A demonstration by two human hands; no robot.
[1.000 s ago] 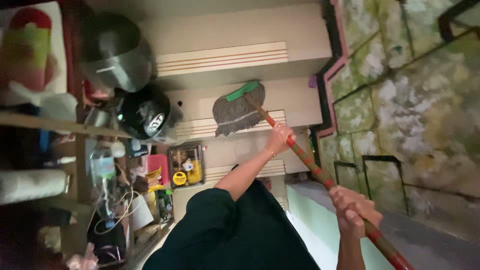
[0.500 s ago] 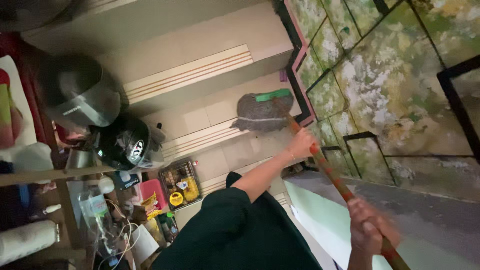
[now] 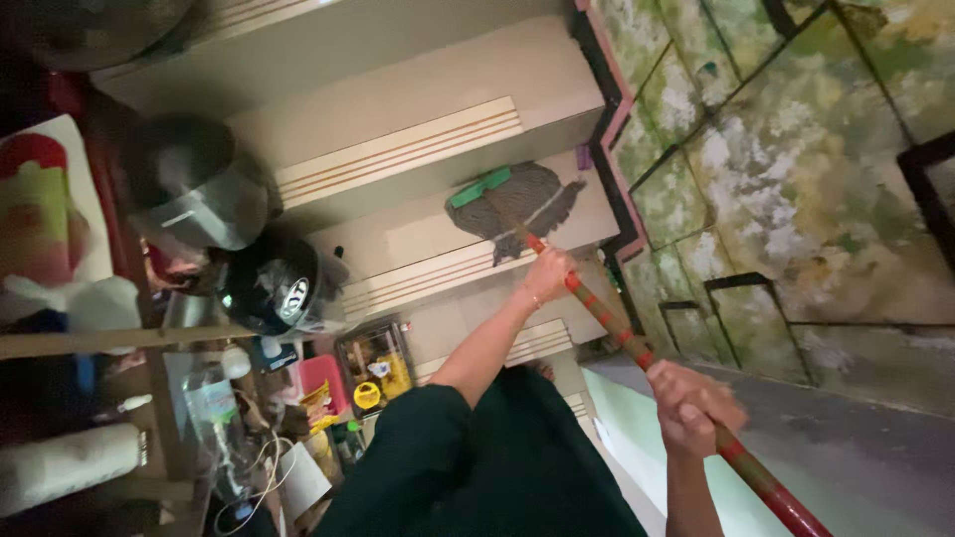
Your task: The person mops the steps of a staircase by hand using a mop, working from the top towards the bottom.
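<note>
I hold a mop with both hands. Its grey string head (image 3: 522,206), clamped in green, rests on a cream tiled stair tread (image 3: 398,239). The red striped handle (image 3: 609,324) runs diagonally down to the lower right. My left hand (image 3: 548,272), wearing a thin bracelet, grips the handle close to the head; a dark green sleeve covers that upper arm. My right hand (image 3: 690,402) grips the handle further down, near the pale green ledge (image 3: 637,438).
Cream steps with striped nosings (image 3: 398,159) rise ahead. A mossy tiled wall (image 3: 796,169) borders them on the right. On the left, a cluttered shelf holds a grey helmet (image 3: 194,189) and a black helmet (image 3: 274,288), with a clear box (image 3: 373,358), a bottle and cables below.
The mop head swept right toward the wall, then back left along the step. My right hand moved with the handle. The view also shifted.
</note>
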